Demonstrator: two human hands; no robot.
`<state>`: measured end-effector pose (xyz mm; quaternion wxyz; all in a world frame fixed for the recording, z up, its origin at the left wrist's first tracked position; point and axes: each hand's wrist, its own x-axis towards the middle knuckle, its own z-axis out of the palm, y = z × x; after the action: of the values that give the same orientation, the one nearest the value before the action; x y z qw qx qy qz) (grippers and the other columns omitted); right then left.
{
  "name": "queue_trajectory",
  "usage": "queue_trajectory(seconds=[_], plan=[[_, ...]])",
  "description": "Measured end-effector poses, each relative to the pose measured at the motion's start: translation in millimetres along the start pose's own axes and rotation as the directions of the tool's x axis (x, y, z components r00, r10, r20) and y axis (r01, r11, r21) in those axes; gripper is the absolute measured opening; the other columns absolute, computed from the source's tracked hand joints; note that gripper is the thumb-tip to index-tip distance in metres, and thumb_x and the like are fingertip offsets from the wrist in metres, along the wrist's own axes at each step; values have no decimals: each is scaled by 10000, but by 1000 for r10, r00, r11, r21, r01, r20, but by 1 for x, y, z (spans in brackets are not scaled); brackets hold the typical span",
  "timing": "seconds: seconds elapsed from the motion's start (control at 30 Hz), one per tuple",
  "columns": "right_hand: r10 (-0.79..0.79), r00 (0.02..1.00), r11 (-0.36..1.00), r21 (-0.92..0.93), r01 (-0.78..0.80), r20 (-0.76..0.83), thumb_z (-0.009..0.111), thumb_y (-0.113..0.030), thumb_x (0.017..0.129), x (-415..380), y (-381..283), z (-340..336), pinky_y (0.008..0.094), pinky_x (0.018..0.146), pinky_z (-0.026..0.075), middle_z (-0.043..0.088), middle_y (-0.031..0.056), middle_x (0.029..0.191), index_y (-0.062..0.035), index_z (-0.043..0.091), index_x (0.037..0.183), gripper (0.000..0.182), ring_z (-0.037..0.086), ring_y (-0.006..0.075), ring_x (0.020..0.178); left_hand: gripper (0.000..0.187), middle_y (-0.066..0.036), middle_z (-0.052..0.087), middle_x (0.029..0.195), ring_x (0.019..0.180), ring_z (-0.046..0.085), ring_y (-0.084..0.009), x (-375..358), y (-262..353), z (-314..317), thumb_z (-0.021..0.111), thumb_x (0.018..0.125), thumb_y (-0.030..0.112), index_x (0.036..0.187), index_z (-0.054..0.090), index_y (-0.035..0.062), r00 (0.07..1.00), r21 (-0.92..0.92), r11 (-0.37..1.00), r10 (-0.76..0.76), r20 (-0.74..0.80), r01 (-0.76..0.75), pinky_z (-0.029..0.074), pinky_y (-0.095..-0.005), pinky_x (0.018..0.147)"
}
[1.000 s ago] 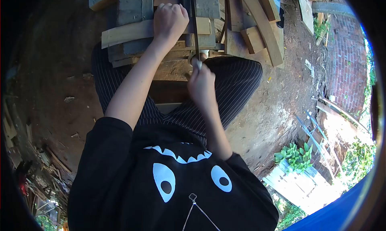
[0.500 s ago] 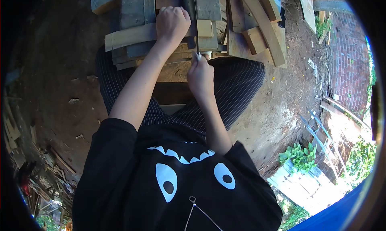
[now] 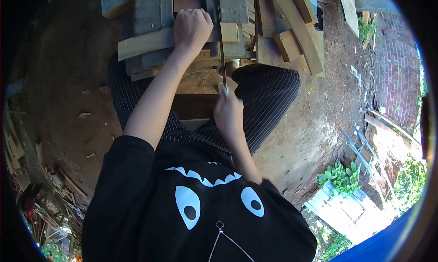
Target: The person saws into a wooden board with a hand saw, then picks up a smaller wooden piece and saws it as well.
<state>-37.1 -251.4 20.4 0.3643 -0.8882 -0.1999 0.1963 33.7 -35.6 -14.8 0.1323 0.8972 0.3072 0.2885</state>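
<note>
My left hand (image 3: 193, 30) is closed over a pale, slightly curved wooden board (image 3: 146, 44), pressing it against the stacked planks. My right hand (image 3: 229, 113) is wrapped round the handle of a handsaw. The thin saw blade (image 3: 223, 61) points away from me and crosses the board just right of my left hand. A short end of the board (image 3: 231, 32) shows right of the blade. My fingers hide most of the saw's handle.
Grey planks (image 3: 147, 11) lie side by side under the board. More timber (image 3: 299, 34) is stacked to the right. My knees in striped trousers (image 3: 273, 84) flank the work. Wood scraps (image 3: 68, 184) litter the left ground; a blue ladder (image 3: 365, 154) lies at right.
My right hand has drawn the saw back towards my body, so more of the blade shows on my side of the board. My left hand stays on the board.
</note>
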Motion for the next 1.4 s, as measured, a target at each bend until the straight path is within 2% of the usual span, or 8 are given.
queue_trajectory(seconds=[0.33, 0.5, 0.67, 0.77, 0.87, 1.03, 1.13, 1.4], plan=[[1, 1000, 992, -124, -3, -18, 477, -189, 919, 52, -8, 19, 524, 574, 481, 576, 292, 641, 39, 511, 871, 235, 582, 483, 644, 312, -204, 608, 631, 647, 597, -358, -3, 0, -2, 514, 824, 145, 574, 606, -16, 999, -26, 999, 37, -37, -38, 487, -433, 667], [151, 985, 984, -106, -142, 81, 476, -135, 912, -26, 11, 0, 517, 626, 490, 591, 294, 684, 48, 498, 835, 200, 591, 480, 684, 286, -207, 602, 629, 647, 590, -367, 1, 2, -3, 536, 808, 139, 576, 603, -16, 1000, -30, 1000, -1, -27, 0, 483, -444, 652], [-36, 997, 989, 148, 25, 70, 477, -129, 927, -35, -3, -38, 378, 493, 453, 608, 213, 686, 37, 581, 1009, 212, 618, 353, 563, 290, -171, 610, 619, 606, 585, -335, -3, 5, -9, 539, 820, 147, 582, 612, -2, 998, 43, 998, 40, -54, -38, 486, -417, 600], [47, 993, 942, 326, -80, 109, 460, -98, 937, -39, -33, -68, 292, 504, 452, 603, 123, 692, 53, 565, 1045, 214, 587, 189, 544, 296, -159, 599, 605, 562, 587, -316, -3, 11, -12, 541, 839, 170, 583, 585, 28, 997, 19, 1000, -15, -81, 17, 484, -418, 527], [196, 980, 751, 640, -165, 23, 429, -109, 959, -25, -39, -83, 201, 484, 359, 492, -9, 644, 24, 595, 1037, 226, 457, 28, 540, 326, -103, 564, 538, 481, 571, -289, -6, 8, -16, 543, 862, 201, 563, 512, 75, 975, 9, 993, 121, -185, -121, 468, -394, 450], [-85, 939, 928, 317, 196, -333, 572, -206, 908, 47, -10, -64, 237, 498, 392, 495, -17, 600, 21, 602, 881, 230, 463, 52, 548, 327, -108, 517, 492, 443, 538, -297, -13, 7, -35, 586, 854, 172, 554, 503, 71, 969, -126, 977, 143, -204, -171, 392, -385, 403], [28, 997, 787, 617, 20, -68, 658, -256, 859, 75, 9, -48, 220, 504, 389, 522, -27, 627, 6, 587, 865, 272, 475, 49, 560, 350, -106, 494, 489, 426, 511, -290, -21, 12, -58, 592, 849, 158, 538, 464, 64, 982, -184, 973, 112, -151, -139, 366, -377, 399], [-146, 985, 525, 851, 2, 88, 660, -204, 863, 74, -24, -42, 182, 384, 312, 532, -8, 615, -21, 579, 895, 202, 439, 31, 441, 324, -111, 482, 500, 420, 478, -268, -37, 46, -109, 610, 854, 129, 581, 480, 12, 982, -282, 958, 2, -191, -57, 364, -340, 431]])
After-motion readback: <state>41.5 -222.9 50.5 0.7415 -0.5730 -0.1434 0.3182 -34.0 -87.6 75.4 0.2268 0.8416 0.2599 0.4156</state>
